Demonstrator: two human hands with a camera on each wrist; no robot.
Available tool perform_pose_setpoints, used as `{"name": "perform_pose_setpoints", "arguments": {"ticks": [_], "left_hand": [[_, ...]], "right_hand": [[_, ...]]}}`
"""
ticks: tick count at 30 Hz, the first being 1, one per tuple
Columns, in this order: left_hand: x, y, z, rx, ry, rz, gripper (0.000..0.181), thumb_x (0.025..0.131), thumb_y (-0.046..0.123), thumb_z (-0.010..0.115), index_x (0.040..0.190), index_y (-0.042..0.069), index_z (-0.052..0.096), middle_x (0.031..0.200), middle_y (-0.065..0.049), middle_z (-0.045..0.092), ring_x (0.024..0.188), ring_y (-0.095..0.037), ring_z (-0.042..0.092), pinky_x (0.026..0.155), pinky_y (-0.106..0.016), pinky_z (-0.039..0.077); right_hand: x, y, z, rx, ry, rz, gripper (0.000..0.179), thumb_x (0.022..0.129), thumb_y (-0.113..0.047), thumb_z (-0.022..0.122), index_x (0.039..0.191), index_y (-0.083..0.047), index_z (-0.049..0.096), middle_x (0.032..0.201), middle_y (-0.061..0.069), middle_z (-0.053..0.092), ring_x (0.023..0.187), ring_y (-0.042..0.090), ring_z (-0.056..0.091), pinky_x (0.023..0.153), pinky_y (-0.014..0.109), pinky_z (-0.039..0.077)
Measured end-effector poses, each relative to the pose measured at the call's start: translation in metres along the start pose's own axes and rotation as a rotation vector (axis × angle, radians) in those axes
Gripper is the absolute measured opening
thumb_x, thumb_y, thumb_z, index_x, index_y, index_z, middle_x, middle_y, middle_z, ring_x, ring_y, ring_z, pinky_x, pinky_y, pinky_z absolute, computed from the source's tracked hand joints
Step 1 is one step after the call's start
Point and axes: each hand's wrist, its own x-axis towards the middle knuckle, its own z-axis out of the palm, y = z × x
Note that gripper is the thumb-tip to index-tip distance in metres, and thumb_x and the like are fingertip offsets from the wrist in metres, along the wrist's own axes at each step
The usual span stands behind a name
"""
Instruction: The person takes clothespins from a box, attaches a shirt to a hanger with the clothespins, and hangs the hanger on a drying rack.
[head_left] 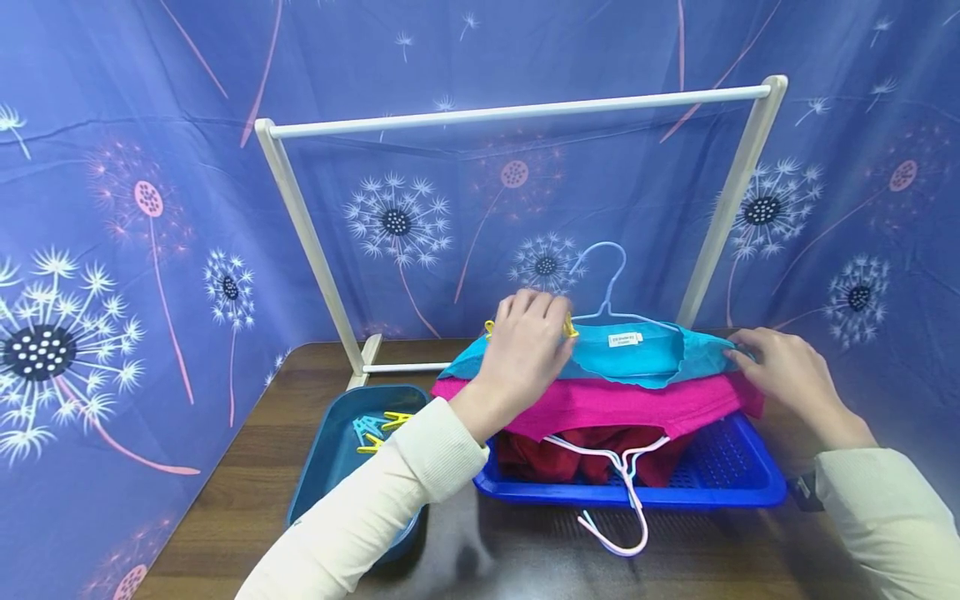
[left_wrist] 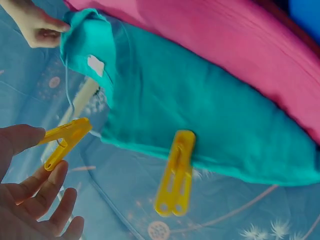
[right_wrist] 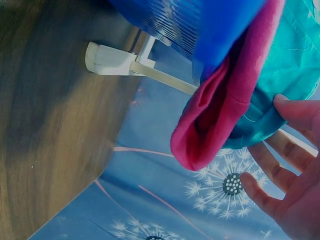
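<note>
In my left hand (head_left: pixel 521 354) is a yellow clothespin (left_wrist: pixel 67 140), pinched between thumb and fingertips just off the edge of a teal shirt (left_wrist: pixel 150 90). A second yellow clothespin (left_wrist: pixel 175 175) is clipped on that edge. My right hand (head_left: pixel 787 371) pinches the shirt's other end between thumb and fingers; in the right wrist view the thumb lies on the teal cloth (right_wrist: pixel 280 115). A light blue hanger (head_left: pixel 607 287) stands up behind the shirt's neck, its lower part mostly hidden by cloth. Under the shirt lies a pink garment (head_left: pixel 637 404).
The garments lie over a blue basket (head_left: pixel 720 498) holding dark red cloth (head_left: pixel 600 454). Pale hangers (head_left: pixel 637 517) hook over its front. At left, a dark teal tray (head_left: pixel 322 450) holds yellow and blue clothespins (head_left: pixel 367 427). A rack with a white bar (head_left: pixel 517 112) stands behind.
</note>
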Motion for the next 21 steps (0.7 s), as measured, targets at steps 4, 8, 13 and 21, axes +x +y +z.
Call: {"name": "perform_pose_setpoints", "arguments": {"ticks": [4,8,13,21], "left_hand": [[0.002,0.011,0.003,-0.006,-0.030,0.022,0.032,0.084,0.036,0.062,0.108,0.015,0.055,0.102,0.004,0.060,0.106,-0.016,0.049,0.092,-0.032,0.039],[0.005,0.022,0.008,-0.007,-0.045,0.051,0.029,0.085,0.034,0.060,0.107,0.016,0.055,0.103,0.006,0.060,0.106,-0.015,0.049,0.092,-0.031,0.038],[0.010,0.035,0.016,-0.007,-0.083,0.077,0.033,0.085,0.037,0.059,0.110,0.017,0.054,0.106,0.006,0.060,0.107,-0.014,0.049,0.093,-0.031,0.038],[0.023,0.054,0.024,-0.004,-0.137,0.104,0.040,0.085,0.042,0.058,0.117,0.019,0.052,0.112,0.008,0.060,0.112,-0.013,0.048,0.096,-0.029,0.038]], "right_hand": [[0.000,-0.001,0.000,0.001,0.003,-0.001,0.016,0.080,-0.015,0.066,0.093,-0.005,0.066,0.086,0.021,0.066,0.072,0.037,0.060,0.055,0.051,0.042],[0.000,0.000,0.001,-0.011,0.010,-0.014,0.018,0.079,-0.014,0.067,0.094,-0.004,0.066,0.086,0.022,0.066,0.073,0.040,0.060,0.057,0.051,0.043],[-0.001,0.000,0.003,-0.014,0.013,-0.017,0.020,0.080,-0.016,0.067,0.096,-0.003,0.066,0.089,0.023,0.066,0.076,0.041,0.060,0.060,0.053,0.043],[-0.002,0.001,0.004,-0.009,0.007,0.004,0.021,0.082,-0.019,0.066,0.097,-0.004,0.066,0.092,0.024,0.066,0.078,0.042,0.060,0.060,0.054,0.042]]}}
